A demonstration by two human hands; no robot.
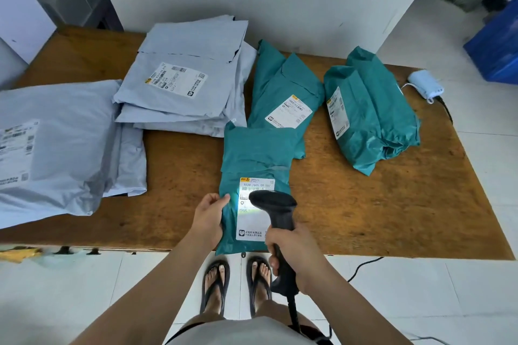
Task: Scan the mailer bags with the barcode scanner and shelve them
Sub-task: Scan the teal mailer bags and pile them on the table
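**Clerk:** Starting at the left end of the wooden table (392, 204)?

**Checker:** Lying flat there, label up: large grey mailer bag (56, 154). Just beside it, towards the wall: stack of grey mailer bags (185, 84), top label showing.

**Clerk:** And being scanned?

**Checker:** Lying at the front middle: teal mailer bag (258, 154), long axis running straight away from the body, near end reaching the table's front edge. Pinching its left edge, thumb on top: left hand (208, 216).

**Clerk:** On its right side?

**Checker:** Hovering just above the shipping label (251, 232), throwing a bright patch across the barcode: barcode scanner (276, 204). Wrapping the handle fully: right hand (291, 249). Trailing down past the legs: cord (293, 308).

**Clerk:** Judging the lift to a shelf?

**Checker:** Probably falling to the left hand, already gripping the bag, with the right taken up by the scanner. No shelf showing in view. Far end touching or overlapping a second teal mailer bag (283, 92) behind it, so likely needing a pull towards the body before lifting.

**Clerk:** Further right?

**Checker:** Resting well apart: bulky teal bundle (375, 120), label facing left. Sitting near the table's right edge: small pale device (426, 85) with a wire. Standing off the table: blue crate (496, 47).
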